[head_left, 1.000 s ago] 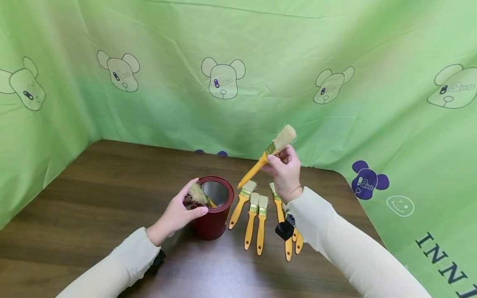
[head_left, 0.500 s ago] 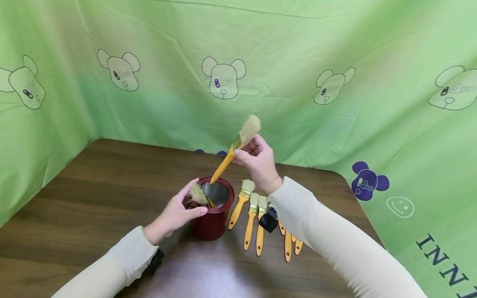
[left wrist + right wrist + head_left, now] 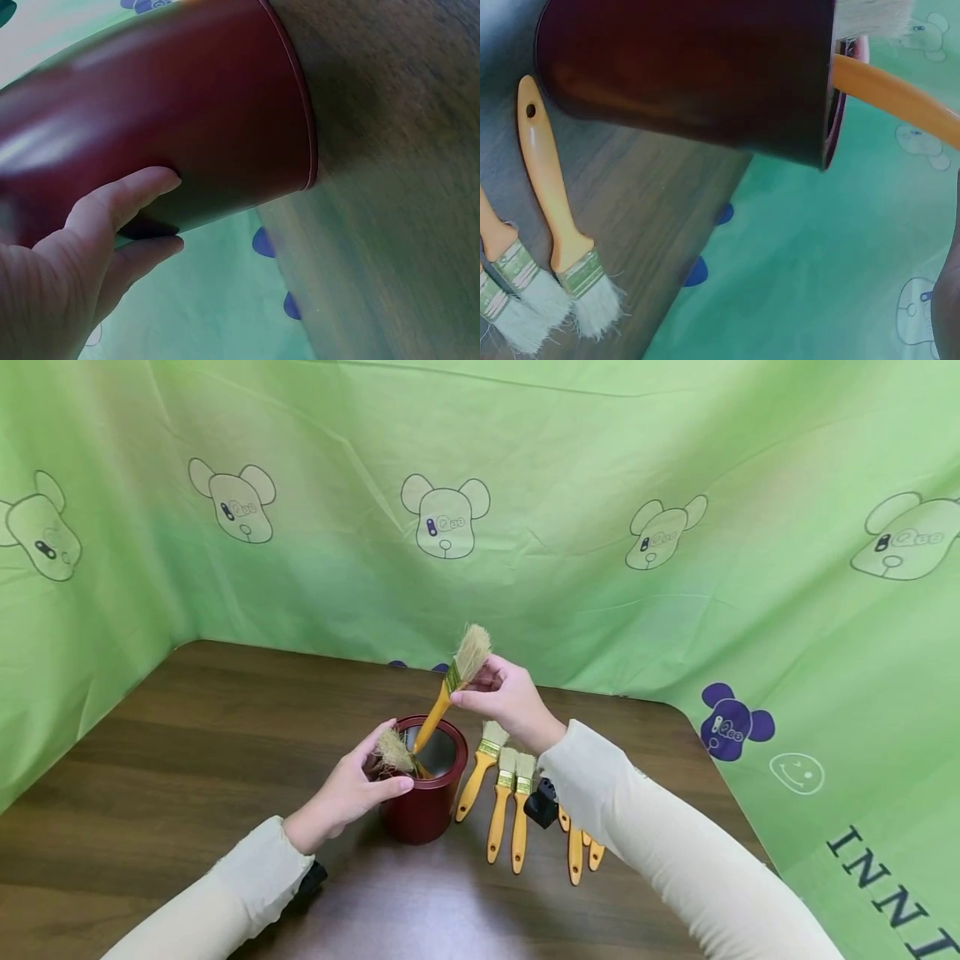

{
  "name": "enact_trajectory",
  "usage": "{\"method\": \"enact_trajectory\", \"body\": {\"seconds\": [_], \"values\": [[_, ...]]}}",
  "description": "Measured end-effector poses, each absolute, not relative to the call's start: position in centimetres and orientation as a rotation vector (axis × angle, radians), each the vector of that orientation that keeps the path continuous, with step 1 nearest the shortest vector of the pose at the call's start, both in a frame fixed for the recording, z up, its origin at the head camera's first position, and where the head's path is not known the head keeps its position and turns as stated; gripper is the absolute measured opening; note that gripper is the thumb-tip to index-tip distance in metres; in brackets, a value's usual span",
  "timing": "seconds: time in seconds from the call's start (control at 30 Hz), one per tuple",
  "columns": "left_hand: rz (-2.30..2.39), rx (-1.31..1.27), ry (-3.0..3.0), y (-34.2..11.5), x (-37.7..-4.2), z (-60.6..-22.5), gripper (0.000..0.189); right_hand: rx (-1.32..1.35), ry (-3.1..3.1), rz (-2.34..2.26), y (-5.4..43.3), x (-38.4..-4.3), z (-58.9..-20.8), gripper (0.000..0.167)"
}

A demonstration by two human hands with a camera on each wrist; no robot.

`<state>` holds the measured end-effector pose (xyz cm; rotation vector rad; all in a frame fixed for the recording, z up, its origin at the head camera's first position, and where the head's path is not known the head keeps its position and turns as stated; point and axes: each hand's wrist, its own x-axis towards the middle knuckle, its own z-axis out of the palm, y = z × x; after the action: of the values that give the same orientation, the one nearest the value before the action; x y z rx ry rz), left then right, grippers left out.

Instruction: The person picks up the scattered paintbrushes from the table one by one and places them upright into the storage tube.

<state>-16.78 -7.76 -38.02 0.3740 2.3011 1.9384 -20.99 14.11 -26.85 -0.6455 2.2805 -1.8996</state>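
A dark red cup (image 3: 424, 802) stands on the brown wooden table (image 3: 187, 735), with one brush's bristles (image 3: 393, 750) sticking out at its left rim. My left hand (image 3: 351, 792) grips the cup's left side, thumb on the front wall; the left wrist view shows the fingers against the red wall (image 3: 187, 112). My right hand (image 3: 504, 695) pinches a yellow-handled paintbrush (image 3: 452, 682) near its ferrule, bristles up. Its handle tip dips into the cup's mouth, also seen in the right wrist view as the yellow handle (image 3: 900, 97) entering the cup (image 3: 697, 67).
Several yellow-handled brushes (image 3: 504, 793) lie side by side on the table right of the cup, some hidden under my right sleeve. Green cloth with bear prints (image 3: 480, 510) walls the table at the back and both sides.
My right hand carried the brush left and down from above the lying brushes to the cup, and its handle tip now sits inside the mouth. The left hand stayed on the cup.
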Motion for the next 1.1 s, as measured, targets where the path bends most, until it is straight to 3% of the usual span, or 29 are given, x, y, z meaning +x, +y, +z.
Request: {"method": "enact_trajectory", "body": {"seconds": [0.37,0.73,1.1], "values": [[1.944,0.373,2.307,-7.8,-16.7,-38.1,0.079,-0.611,2.281,-1.798,14.3,-21.5,-28.6,0.038],[1.963,0.357,2.284,-7.8,-16.7,-38.1,0.078,-0.54,2.28,-1.737,13.8,-21.6,-29.9,0.048],[1.944,0.356,2.296,-7.8,-16.5,-37.9,0.079,-0.56,2.357,-1.6,13.7,-21.8,-31.2,0.045]]}}
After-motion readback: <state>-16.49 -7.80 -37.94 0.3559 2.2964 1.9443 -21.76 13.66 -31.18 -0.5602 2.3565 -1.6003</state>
